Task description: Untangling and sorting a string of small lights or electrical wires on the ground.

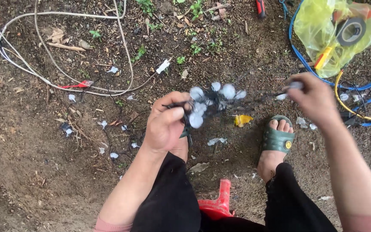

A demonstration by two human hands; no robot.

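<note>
1. Bulb string point(213, 101): dark wire with white round bulbs, bunched between both hands, held above dirt ground point(31, 141).
2. Step, by my read: untangling or drawing the wire out of the bunch; next move needs a steady pull without snagging bulbs.
3. Left hand point(166, 122): fingers curled tight around the bunch end.
4. Right hand point(314, 96): fingers pinched on one bulb and the wire, stretched rightward.
5. Nearby: white cable point(65, 73) upper left, yellow bag point(331, 30) and blue cable point(310, 64) upper right, green sandal point(276, 139), red stool point(215, 206) below.
</note>
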